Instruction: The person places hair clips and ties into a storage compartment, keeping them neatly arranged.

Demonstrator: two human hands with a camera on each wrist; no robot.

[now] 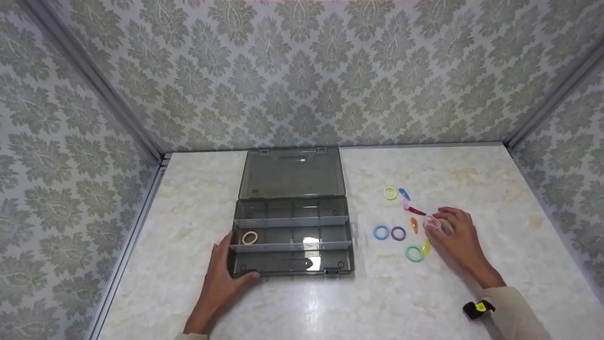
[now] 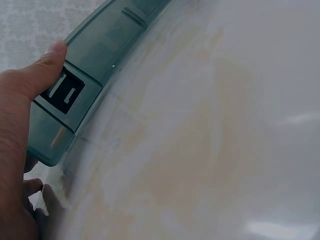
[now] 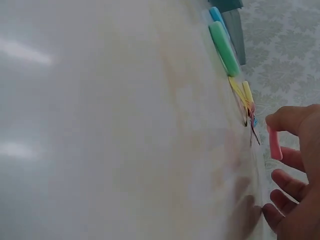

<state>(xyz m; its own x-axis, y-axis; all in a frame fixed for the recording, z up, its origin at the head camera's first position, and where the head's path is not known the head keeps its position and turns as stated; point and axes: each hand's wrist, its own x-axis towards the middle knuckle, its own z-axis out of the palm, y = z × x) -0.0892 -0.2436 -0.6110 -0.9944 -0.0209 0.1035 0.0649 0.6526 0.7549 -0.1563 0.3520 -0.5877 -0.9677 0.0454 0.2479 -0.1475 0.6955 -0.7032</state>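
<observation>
Fingers (image 3: pixel 294 159) in pinch on pink ring (image 3: pixel 275 145)

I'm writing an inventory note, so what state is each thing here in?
Compartment box: open, gripped by left hand
Box lid: swung back
Cream ring: in the middle row, left end
Pink ring: pinched in right hand
Yellow ring, blue ring, purple ring, green ring: loose on the table
Hair clips: on the table; open or shut, too small to tell
</observation>
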